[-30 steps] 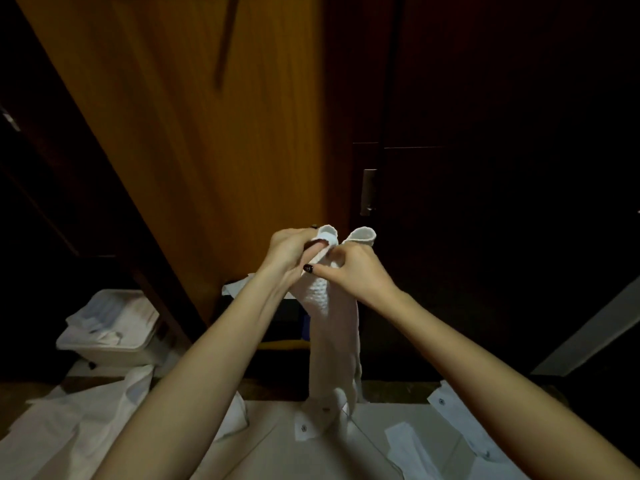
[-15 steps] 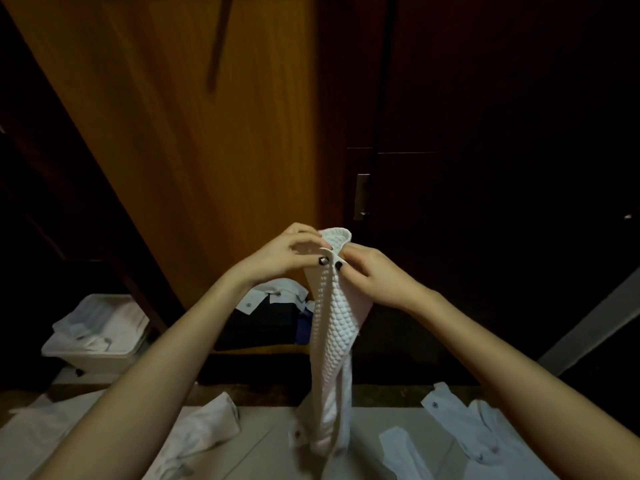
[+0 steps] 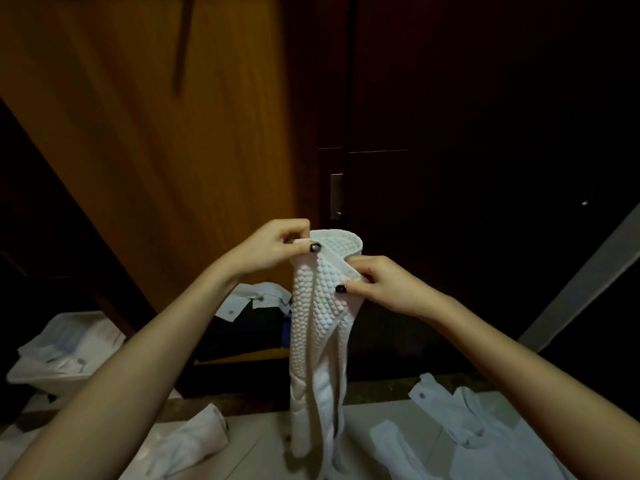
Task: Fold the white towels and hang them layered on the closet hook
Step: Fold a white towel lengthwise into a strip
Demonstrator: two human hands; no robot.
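Tightly, both hands [image 3: 273,247] [image 3: 384,285] on towel [image 3: 313,306].

Bare forearms [image 3: 145,355] — black-polished thumbnails [image 3: 314,247] on left grip [image 3: 273,249] and right grip [image 3: 388,287].

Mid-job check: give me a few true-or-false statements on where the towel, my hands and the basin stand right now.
1. Both the left hand and right hand pinch the white waffle-textured towel. True.
2. The towel hangs on a hook. False: only the hands hold it up.
3. The white plastic basin at left holds white cloth. True.
4. The right hand grips higher than the left. False: the left is higher.
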